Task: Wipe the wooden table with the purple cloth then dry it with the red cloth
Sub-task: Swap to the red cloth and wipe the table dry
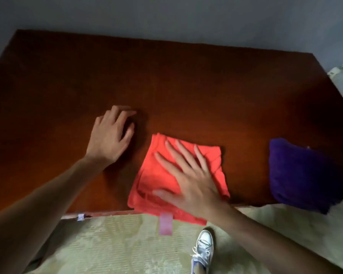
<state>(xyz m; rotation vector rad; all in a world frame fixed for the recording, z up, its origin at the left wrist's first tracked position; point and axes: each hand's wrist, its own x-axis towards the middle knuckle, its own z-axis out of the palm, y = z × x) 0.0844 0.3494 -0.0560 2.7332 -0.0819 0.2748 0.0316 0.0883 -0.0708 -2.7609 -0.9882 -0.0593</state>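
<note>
Light: dim, warm, uneven. Wooden table [186, 80] brightest near the lower middle and at 9 o'clock, falling to near-black toward 3 o'clock. Shadows: soft, dark patch right of the left hand [110, 135]; thin shadow along the right border of the red cloth [156, 175]. Glare: none on the wood. Blur: motion smear on the right hand [188, 175], thumb most; purple cloth [301, 175] soft, detail lost in darkness. Distortion: wide-angle bowing, table edges splay toward 10 and 2 o'clock.
</note>
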